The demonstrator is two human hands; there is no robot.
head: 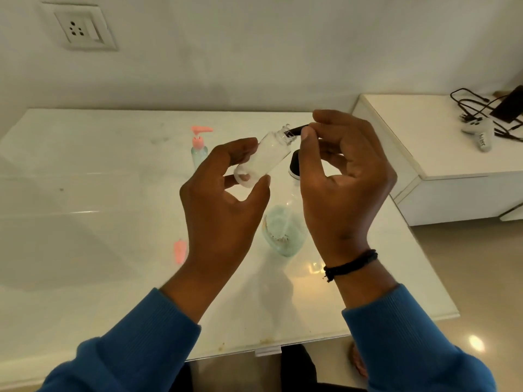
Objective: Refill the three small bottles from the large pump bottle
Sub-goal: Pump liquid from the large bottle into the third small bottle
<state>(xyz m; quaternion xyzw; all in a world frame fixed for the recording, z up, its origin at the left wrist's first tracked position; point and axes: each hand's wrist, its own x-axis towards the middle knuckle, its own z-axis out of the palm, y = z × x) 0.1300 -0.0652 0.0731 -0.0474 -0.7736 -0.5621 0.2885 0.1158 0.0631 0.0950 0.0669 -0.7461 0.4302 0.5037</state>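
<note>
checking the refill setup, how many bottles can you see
3. A small clear bottle tilted in the left hand, a pink-pump bottle standing behind it, and the large pump bottle under the right hand. Others may be hidden behind the hands.

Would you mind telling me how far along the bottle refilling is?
Nothing looks finished. In hand: the left hand tilts an open small clear bottle at the large bottle's black spout, which the right hand pinches. The pink-pump bottle waits behind; a third isn't clearly visible.

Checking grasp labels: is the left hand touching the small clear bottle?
Touching. Head view: left hand holds the small clear bottle, thumb and fingers curled round its lower body.
</note>
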